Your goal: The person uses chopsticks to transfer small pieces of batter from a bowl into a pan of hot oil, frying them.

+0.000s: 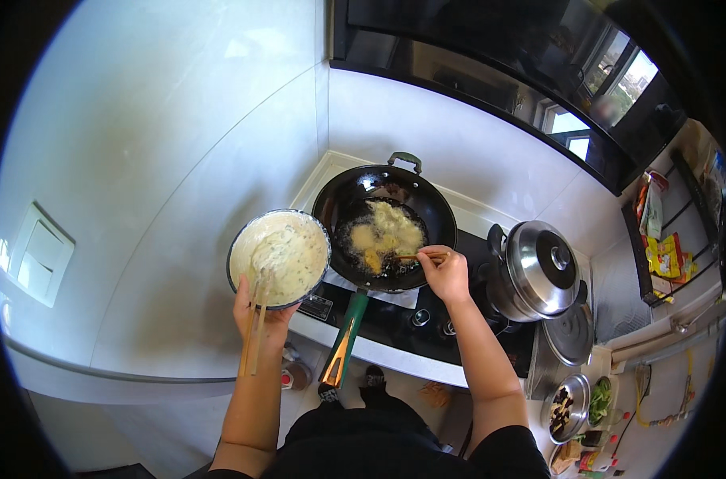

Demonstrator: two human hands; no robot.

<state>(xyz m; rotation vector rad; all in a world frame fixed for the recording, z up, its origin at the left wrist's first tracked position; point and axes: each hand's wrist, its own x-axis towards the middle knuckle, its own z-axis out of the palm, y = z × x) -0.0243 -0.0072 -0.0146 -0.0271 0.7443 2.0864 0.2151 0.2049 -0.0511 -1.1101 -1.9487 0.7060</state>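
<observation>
My left hand [261, 313] is closed on a bowl [325, 257] of pale batter [287, 254] flecked with green, held up to the left of the wok. A pair of wooden chopsticks [253, 339] leans in that bowl, the handle ends crossing over my left hand. In my right hand [445, 274] is another set of chopsticks [411, 256], tips reaching into the black wok [331, 188]. Battered pieces [385, 226] bubble in the wok's oil, most pale yellow, with a browner piece [372, 260] near the chopstick tips. The wok's green handle [349, 331] points toward me.
Right of the wok stands a lidded steel pot [545, 267] on the black stove [435, 307]. A metal bowl of food [569, 407], a bowl of greens [600, 399] and bottles crowd the right counter. Overhead hangs a dark range hood [490, 88]; a white wall [163, 160] is close on the left.
</observation>
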